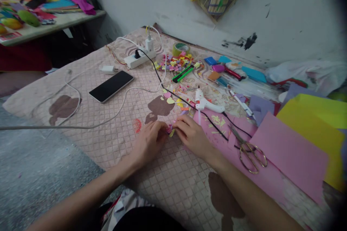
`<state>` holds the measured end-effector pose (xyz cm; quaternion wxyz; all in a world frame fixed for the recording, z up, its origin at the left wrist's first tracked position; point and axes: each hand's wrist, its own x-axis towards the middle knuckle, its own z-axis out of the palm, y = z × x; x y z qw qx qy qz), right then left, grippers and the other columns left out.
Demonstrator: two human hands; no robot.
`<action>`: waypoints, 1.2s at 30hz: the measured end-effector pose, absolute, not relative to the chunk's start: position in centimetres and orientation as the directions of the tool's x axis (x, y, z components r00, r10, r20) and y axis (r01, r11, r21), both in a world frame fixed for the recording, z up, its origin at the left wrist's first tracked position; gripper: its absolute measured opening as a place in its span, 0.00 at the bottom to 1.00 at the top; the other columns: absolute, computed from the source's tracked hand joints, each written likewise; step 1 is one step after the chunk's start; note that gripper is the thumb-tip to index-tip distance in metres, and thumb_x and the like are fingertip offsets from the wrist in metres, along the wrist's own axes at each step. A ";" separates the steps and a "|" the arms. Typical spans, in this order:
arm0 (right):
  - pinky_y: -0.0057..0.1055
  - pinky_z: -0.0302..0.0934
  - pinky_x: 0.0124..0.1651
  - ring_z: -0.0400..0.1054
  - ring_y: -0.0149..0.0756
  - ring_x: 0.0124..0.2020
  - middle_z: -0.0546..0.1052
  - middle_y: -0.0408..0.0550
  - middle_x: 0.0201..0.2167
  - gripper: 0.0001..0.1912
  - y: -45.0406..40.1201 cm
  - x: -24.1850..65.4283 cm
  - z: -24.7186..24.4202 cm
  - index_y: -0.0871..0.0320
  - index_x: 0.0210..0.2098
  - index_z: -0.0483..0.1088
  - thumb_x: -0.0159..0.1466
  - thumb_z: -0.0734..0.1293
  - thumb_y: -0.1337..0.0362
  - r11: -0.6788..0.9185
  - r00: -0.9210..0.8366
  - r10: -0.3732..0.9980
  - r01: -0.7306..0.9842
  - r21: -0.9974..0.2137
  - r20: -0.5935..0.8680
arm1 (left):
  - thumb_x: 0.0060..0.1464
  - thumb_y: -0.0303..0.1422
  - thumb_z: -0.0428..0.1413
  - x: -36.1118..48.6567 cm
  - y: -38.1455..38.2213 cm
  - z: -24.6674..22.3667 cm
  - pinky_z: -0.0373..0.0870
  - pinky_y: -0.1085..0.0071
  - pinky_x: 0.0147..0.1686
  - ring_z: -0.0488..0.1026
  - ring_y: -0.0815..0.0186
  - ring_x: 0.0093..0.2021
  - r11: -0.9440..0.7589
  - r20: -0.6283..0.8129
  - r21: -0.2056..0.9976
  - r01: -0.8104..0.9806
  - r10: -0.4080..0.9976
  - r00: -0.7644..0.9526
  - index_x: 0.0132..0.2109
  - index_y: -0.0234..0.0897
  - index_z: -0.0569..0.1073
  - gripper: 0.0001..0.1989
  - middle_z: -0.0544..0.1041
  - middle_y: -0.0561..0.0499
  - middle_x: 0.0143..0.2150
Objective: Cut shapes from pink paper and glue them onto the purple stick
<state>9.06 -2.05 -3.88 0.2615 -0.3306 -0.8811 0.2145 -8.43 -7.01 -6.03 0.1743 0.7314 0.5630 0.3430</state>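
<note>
Both my hands meet over the patterned tablecloth (119, 115), pinching a small paper flower (170, 130) with pink, purple and yellowish-green parts. My left hand (151, 139) is closed on its left side, and my right hand (191, 133) is closed on its right side. The fingers hide much of the flower. Just beyond them lie loose paper petals (170, 100) in yellow, pink and orange. To the right of my right hand, a white hot glue gun (207, 103) rests near a pink sheet with pale green scraps.
Gold-handled scissors (251, 155) lie beside pink and yellow paper sheets (292, 151) on the right. A phone (111, 86), a power strip (139, 59) and trailing cables are at left. A green cutter (183, 74), cut paper pieces and a tape roll (181, 48) sit farther back.
</note>
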 end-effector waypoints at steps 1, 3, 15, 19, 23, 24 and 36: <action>0.35 0.61 0.42 0.63 0.38 0.40 0.68 0.50 0.37 0.09 -2.0 9.1 -3.9 0.57 0.37 0.68 0.64 0.58 0.72 0.689 -0.642 0.695 0.469 -0.552 0.322 | 0.53 0.25 0.53 -8.4 -7.0 -6.0 0.65 0.67 0.35 0.68 0.65 0.35 -0.303 0.307 0.646 0.701 0.944 0.125 0.39 0.37 0.66 0.06 0.72 0.51 0.33; 0.35 0.62 0.42 0.64 0.38 0.40 0.68 0.50 0.37 0.09 -2.0 9.0 -3.9 0.57 0.37 0.68 0.64 0.58 0.72 0.690 -0.639 0.696 0.468 -0.553 0.327 | 0.53 0.25 0.52 -8.4 -7.0 -6.0 0.65 0.67 0.35 0.68 0.65 0.35 -0.306 0.311 0.643 0.702 0.942 0.126 0.39 0.37 0.66 0.06 0.72 0.51 0.33; 0.36 0.61 0.43 0.64 0.38 0.41 0.68 0.50 0.38 0.08 -2.0 9.1 -3.9 0.57 0.36 0.67 0.64 0.58 0.72 0.686 -0.639 0.699 0.470 -0.556 0.321 | 0.52 0.24 0.52 -8.3 -7.1 -6.1 0.66 0.69 0.34 0.69 0.65 0.35 -0.273 0.278 0.693 0.667 0.955 0.102 0.38 0.37 0.66 0.06 0.72 0.51 0.33; 0.35 0.61 0.43 0.64 0.38 0.41 0.68 0.50 0.37 0.08 -2.0 9.1 -4.0 0.57 0.36 0.67 0.64 0.58 0.71 0.682 -0.637 0.702 0.471 -0.560 0.319 | 0.52 0.25 0.53 -8.3 -7.0 -6.1 0.66 0.68 0.34 0.69 0.64 0.35 -0.277 0.289 0.683 0.676 0.952 0.097 0.38 0.37 0.67 0.06 0.73 0.50 0.34; 0.35 0.62 0.42 0.64 0.38 0.40 0.69 0.51 0.37 0.08 -2.1 9.1 -4.1 0.57 0.36 0.68 0.65 0.57 0.70 0.685 -0.636 0.700 0.469 -0.558 0.325 | 0.52 0.24 0.52 -8.1 -6.9 -6.1 0.66 0.68 0.34 0.69 0.65 0.34 -0.282 0.302 0.650 0.706 0.948 0.100 0.37 0.37 0.67 0.05 0.73 0.51 0.32; 0.35 0.62 0.42 0.64 0.38 0.40 0.69 0.50 0.37 0.08 -2.1 9.1 -4.1 0.57 0.36 0.68 0.65 0.57 0.70 0.684 -0.634 0.701 0.466 -0.561 0.327 | 0.51 0.24 0.52 -8.1 -6.9 -6.1 0.66 0.69 0.34 0.69 0.65 0.33 -0.281 0.306 0.644 0.711 0.947 0.097 0.37 0.37 0.67 0.06 0.73 0.51 0.32; 0.29 0.62 0.30 0.68 0.34 0.35 0.71 0.47 0.37 0.03 -2.6 11.2 -2.3 0.55 0.33 0.67 0.61 0.63 0.69 0.328 -0.305 0.918 0.229 -0.916 0.253 | 0.48 0.21 0.52 -8.5 -6.9 -6.3 0.66 0.68 0.35 0.71 0.65 0.35 -0.230 0.314 0.655 0.720 0.949 0.018 0.40 0.38 0.64 0.12 0.74 0.53 0.31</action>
